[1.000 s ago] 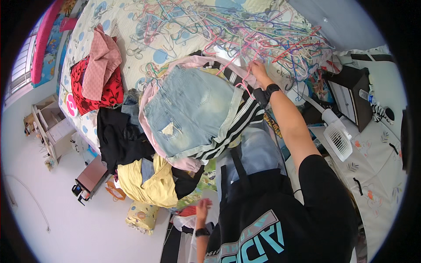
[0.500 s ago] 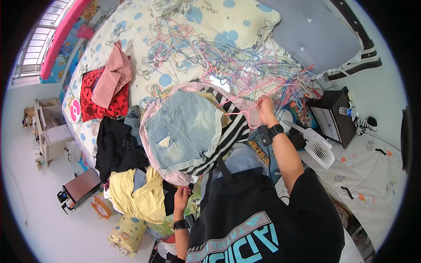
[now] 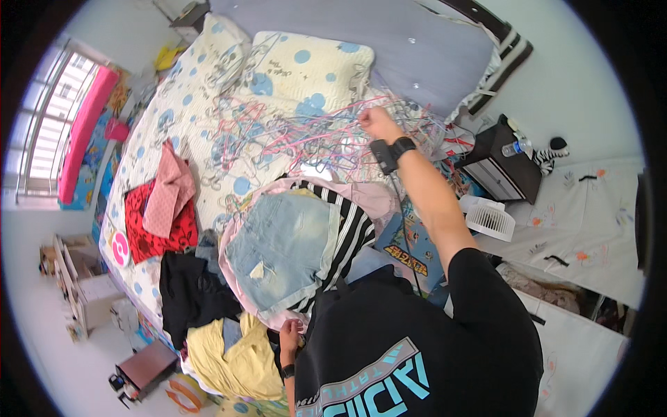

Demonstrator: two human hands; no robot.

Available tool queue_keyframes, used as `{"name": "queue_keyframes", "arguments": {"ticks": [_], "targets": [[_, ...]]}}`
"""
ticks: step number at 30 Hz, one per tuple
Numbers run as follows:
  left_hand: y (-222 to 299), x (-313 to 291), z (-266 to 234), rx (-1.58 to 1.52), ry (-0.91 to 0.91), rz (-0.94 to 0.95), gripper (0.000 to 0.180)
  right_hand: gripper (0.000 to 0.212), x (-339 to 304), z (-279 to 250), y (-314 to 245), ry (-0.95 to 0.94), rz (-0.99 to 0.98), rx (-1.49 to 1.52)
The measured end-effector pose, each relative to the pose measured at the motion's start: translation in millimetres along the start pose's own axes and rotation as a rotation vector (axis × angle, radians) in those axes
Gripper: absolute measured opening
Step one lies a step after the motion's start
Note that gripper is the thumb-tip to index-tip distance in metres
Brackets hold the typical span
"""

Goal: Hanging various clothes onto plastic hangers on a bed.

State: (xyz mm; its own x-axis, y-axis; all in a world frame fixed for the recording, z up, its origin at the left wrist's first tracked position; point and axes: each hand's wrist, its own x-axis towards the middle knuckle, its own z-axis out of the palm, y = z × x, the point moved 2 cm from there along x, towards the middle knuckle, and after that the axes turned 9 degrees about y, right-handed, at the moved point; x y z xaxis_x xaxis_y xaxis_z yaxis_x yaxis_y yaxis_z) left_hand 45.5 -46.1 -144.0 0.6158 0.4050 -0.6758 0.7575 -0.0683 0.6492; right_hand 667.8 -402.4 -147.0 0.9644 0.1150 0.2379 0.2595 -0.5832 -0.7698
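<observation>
Pale blue denim shorts [image 3: 285, 240] lie spread on top of a heap of clothes in front of me. Under them show a black-and-white striped garment [image 3: 353, 233] and a pink garment [image 3: 236, 290]. At the heap's near edge, my left hand [image 3: 290, 335] is closed on a bit of the pink cloth. My right hand [image 3: 381, 125] reaches over a tangled pile of coloured hangers [image 3: 326, 128]. Its fingers are closed, and the bars of a pink hanger run from them into the tangle.
Left of the heap lie black clothing [image 3: 194, 288], a yellow garment [image 3: 233, 354] and a red patterned cushion [image 3: 142, 222] with a pink cloth [image 3: 169, 198] on it. A pillow [image 3: 306, 66] rests at the bed's head. A dark nightstand [image 3: 500, 163] stands at right.
My right hand has moved from beside the heap, away from me and leftward, over the hangers, taking the pink hanger with it. My left hand stays at the pink cloth. The view has shifted.
</observation>
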Motion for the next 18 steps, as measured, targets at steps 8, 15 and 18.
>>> {"name": "queue_keyframes", "arguments": {"ticks": [8,15,18], "targets": [[15.6,31.4,-18.5,0.055,-0.077,0.046,0.024,0.016,77.0,2.1,-205.2,0.092,0.577,1.038],[42.9,41.7,-36.2,0.021,0.22,0.191,0.025,0.019,-59.3,85.6,-255.1,-0.017,0.021,0.682],[86.3,36.4,-43.7,-0.343,0.312,0.295,0.039,0.02,-162.1,97.7,-272.7,-0.383,-0.088,0.554]]}}
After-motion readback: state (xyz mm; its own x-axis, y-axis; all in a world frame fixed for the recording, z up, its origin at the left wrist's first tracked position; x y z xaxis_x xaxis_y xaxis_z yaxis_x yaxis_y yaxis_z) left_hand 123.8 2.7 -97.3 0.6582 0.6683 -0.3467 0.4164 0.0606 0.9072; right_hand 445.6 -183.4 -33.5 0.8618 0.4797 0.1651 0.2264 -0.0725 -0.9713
